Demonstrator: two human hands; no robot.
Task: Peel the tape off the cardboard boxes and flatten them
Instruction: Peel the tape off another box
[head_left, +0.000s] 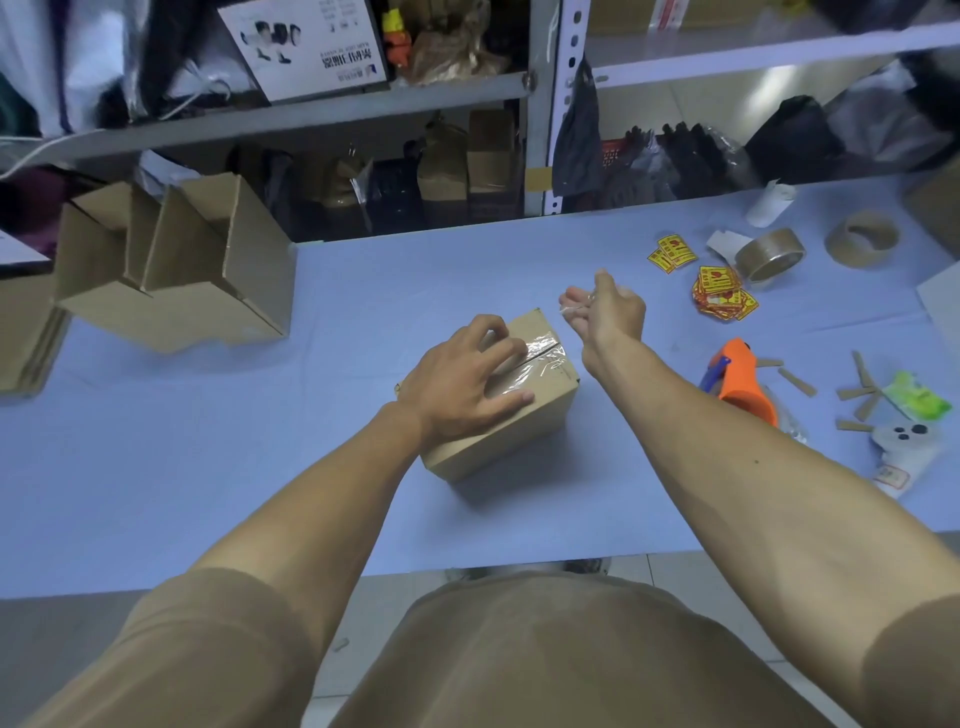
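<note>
A small closed brown cardboard box (511, 415) sat near the middle of the blue table, its top seam covered by wrinkled clear tape (540, 364). Several opened brown cardboard boxes (176, 270) stood far left.

The left hand (462, 379) covers a good chunk of the small cardboard box (498, 415) top, so the clear tape (530, 364) under it is hidden. The yellow stickers (719, 296) are too tiny to read, and the flat cardboard stack (26, 332) is cropped off at the left edge.
</note>
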